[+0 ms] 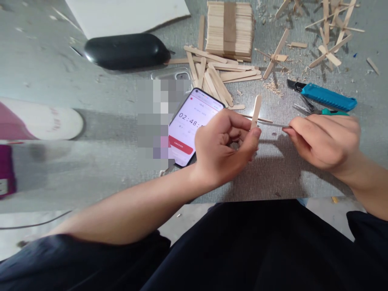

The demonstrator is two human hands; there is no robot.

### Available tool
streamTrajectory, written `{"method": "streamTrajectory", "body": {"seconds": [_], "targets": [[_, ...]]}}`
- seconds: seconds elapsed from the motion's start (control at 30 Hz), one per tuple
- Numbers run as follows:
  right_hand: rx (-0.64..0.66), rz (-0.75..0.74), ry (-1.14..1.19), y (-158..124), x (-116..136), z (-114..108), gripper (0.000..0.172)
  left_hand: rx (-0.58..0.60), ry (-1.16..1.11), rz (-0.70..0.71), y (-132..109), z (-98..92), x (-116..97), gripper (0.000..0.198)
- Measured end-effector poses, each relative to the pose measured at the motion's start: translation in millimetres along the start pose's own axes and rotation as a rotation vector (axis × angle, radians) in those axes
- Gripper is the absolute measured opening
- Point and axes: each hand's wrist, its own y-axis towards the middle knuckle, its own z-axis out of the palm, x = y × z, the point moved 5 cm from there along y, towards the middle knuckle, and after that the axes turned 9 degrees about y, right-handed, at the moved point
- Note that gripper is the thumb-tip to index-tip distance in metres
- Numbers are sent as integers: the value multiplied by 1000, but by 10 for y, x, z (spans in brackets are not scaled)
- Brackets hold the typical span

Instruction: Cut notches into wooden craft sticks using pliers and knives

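My left hand (226, 147) is closed around a wooden craft stick (256, 108), pinched between thumb and fingers with its rounded end pointing up. My right hand (325, 139) grips a thin, grey metal tool (274, 125); its handle is hidden in my fist, so its exact kind is unclear. The tool's far end meets the craft stick just above my left thumb. Beneath the left hand lies a phone (184, 151) with a running timer on its screen. A blue utility knife (330, 97) rests beyond the right hand, beside green-handled pliers (335, 112).
Loose craft sticks (218, 81) lie before a banded stack of sticks (238, 30). Crossed-stick pieces (275, 56) and wood shavings (273, 87) are scattered at the back right. A black case (127, 50) and a pink-and-white bottle-like object (42, 119) occupy the left.
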Motion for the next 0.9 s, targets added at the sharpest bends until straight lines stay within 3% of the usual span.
{"method": "streamTrajectory", "body": {"seconds": [0.13,0.6,0.9], "targets": [[12,7,-17,-11,-10,16,26,33,-29,-24,-19,7,47,20],[54,49,-36,-27,-27,50,28,10,7,89,-16,0,23,15],[26,18,13,-16,-12,0,20,11,46,-9,-13,1,32,24]]}}
